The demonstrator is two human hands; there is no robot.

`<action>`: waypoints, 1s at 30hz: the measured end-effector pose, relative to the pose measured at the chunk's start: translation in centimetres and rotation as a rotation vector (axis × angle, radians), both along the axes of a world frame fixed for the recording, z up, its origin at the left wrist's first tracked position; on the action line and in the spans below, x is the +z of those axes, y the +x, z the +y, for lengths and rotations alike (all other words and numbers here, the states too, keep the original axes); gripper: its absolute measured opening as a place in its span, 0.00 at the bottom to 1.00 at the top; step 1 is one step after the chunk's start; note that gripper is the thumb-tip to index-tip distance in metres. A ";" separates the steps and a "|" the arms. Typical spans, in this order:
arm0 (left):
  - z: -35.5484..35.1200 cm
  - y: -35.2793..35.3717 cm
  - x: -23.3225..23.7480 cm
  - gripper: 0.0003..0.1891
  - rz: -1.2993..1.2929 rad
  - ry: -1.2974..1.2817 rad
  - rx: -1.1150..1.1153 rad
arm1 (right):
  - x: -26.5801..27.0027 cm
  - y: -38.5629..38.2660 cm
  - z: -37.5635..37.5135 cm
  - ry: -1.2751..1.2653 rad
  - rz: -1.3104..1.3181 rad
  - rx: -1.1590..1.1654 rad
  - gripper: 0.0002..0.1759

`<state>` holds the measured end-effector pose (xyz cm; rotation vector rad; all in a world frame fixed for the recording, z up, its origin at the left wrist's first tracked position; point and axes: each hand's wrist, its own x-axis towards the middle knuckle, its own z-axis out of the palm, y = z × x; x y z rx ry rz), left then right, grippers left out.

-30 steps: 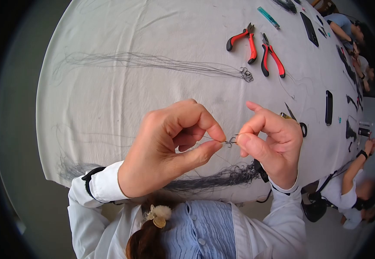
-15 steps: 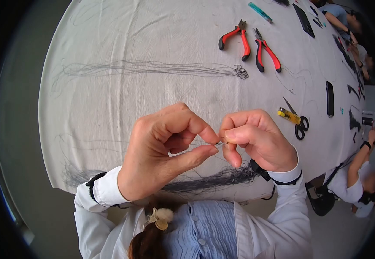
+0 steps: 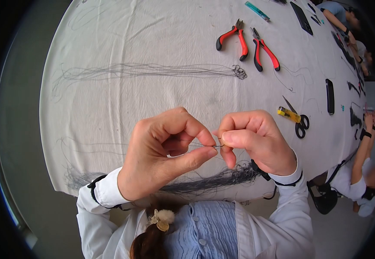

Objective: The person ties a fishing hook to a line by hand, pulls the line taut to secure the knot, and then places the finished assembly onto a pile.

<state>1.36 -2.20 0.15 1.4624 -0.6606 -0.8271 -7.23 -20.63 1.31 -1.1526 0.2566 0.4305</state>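
As we bent over the near edge of the desk [image 3: 109, 108], our left hand [image 3: 161, 155] was closed narrow, thumb and forefinger pinched on a hair-fine dark line [image 3: 195, 143]. Our right hand [image 3: 259, 144] was closed just as tight on a tiny metal hook [image 3: 220, 146] at the line's end. The fingertips of the two hands almost touched above the cloth. The hook was nearly buried between the fingers, so we could only say it was probably a hook.

We judged the work to be at the fastening step, with the line being wound or knotted onto the shank. The next move called for even tension from the left hand and a firm, unturning grip from the right. So thin and springy a line would slip off smooth wire easily.

Below the hands, at the desk's edge, lay a bundle [image 3: 209, 181] of similar dark line, wiry and frizzed at its right end. The desk wore a pale, creased cloth, matte and soft. To the right lay black-handled scissors [image 3: 300, 126] touching a yellow cutter [image 3: 288, 114] of glossy plastic.

Farther out, a sheaf of long strands [image 3: 153, 69] ran straight across the cloth and ended in a cluster [image 3: 239, 72] of small bent wire pieces. Beyond them lay two pliers [image 3: 233, 36] with red rubbery handles, side by side, and off to the right a flat black phone [image 3: 330, 96]. At the far right another person [image 3: 360, 177] sat by the desk.
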 end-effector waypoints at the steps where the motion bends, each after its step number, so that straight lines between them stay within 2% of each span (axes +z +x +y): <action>1: -0.1 0.0 0.3 0.06 0.067 0.052 0.005 | 0.1 -0.1 0.1 -0.040 -0.023 -0.029 0.10; 2: -0.1 0.0 0.5 0.06 0.133 0.104 0.010 | 0.2 -0.2 0.2 -0.041 -0.024 -0.029 0.10; 4: -0.1 0.1 0.6 0.06 0.152 0.118 0.005 | 0.3 -0.5 0.3 -0.252 -0.147 -0.056 0.08; 5: -0.1 0.1 0.7 0.05 0.171 0.131 0.001 | 0.4 -0.6 0.3 -0.252 -0.146 -0.056 0.08; 7: -0.2 0.1 0.8 0.05 0.191 0.135 -0.003 | 0.6 -0.8 0.5 -0.429 -0.245 -0.081 0.05; 11: 0.0 0.3 0.4 0.04 0.241 0.122 0.010 | 1.0 -0.6 0.7 -0.581 -0.307 -0.071 0.04; 13: -0.1 0.5 0.5 0.03 0.302 0.123 0.022 | 1.1 -0.2 1.0 -1.003 -0.706 -0.239 0.06; 14: -0.1 0.6 0.6 0.03 0.362 0.124 0.025 | 1.0 -0.1 0.8 -1.003 -0.711 -0.231 0.06; 16: -0.2 0.7 0.7 0.03 0.435 0.109 0.021 | 0.8 -0.3 0.0 -1.329 -1.087 -0.086 0.15; 22: -0.2 0.4 0.3 0.02 0.629 0.028 -0.024 | 0.5 -0.8 0.9 -1.545 -1.178 -0.134 0.13; 24: -0.2 0.5 0.4 0.01 0.658 0.003 -0.034 | 0.6 -1.1 1.1 -1.560 -1.209 -0.152 0.12; 26: -0.1 0.8 0.7 0.02 0.803 0.027 -0.089 | 0.5 -1.3 1.2 -1.572 -1.241 -0.168 0.12; 30: -0.1 0.9 0.7 0.02 0.835 0.041 -0.104 | -0.1 -1.4 1.4 -1.595 -1.385 -0.199 0.08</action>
